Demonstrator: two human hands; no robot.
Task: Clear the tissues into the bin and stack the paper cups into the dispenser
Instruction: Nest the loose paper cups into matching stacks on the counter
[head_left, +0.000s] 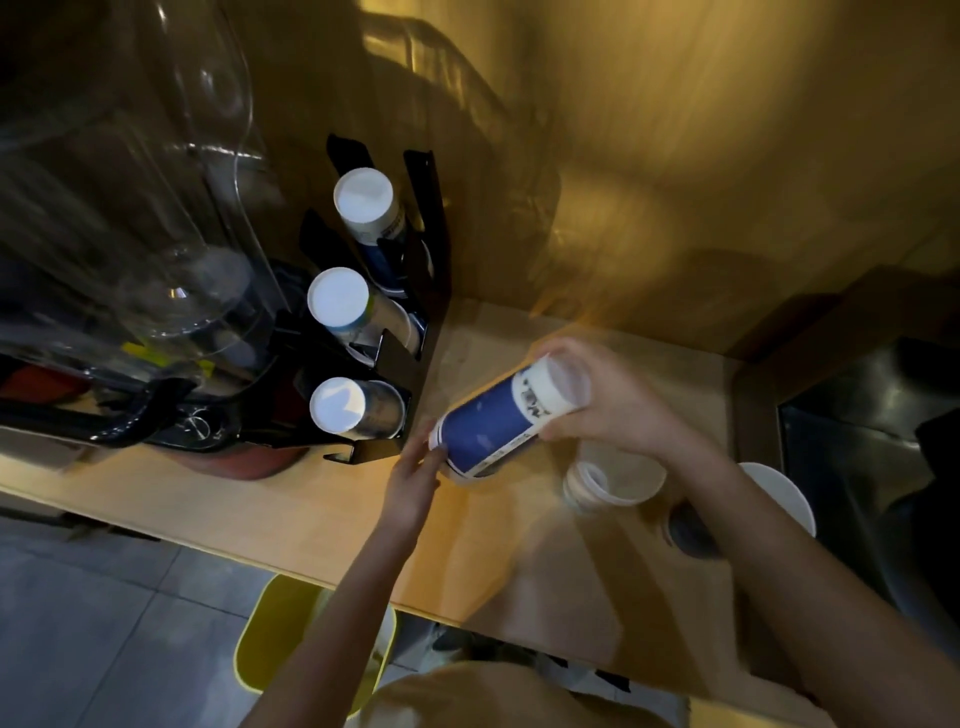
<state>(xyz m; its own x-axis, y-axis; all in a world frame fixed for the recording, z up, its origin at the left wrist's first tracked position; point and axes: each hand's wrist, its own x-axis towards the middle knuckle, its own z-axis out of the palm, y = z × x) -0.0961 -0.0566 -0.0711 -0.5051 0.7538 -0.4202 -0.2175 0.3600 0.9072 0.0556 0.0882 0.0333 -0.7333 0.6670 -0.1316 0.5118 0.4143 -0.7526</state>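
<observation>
A blue-and-white stack of paper cups (498, 421) lies tilted above the wooden counter (291, 514), held between both hands. My right hand (618, 405) grips its upper white end, and my left hand (415, 467) holds its lower end by the fingertips. To the left stands a black cup dispenser (410, 364) with three slots, each holding a stack of upturned cups (337, 301). A white open cup (623, 480) sits on the counter under my right wrist. A yellow bin (270, 639) stands on the floor below the counter edge.
A clear-domed drinks machine (135, 218) fills the left side behind the dispenser. Another white cup (784, 493) sits at the right beside a dark sink (857, 441). A round hole (691, 532) is cut in the counter. Wood-panelled wall lies behind.
</observation>
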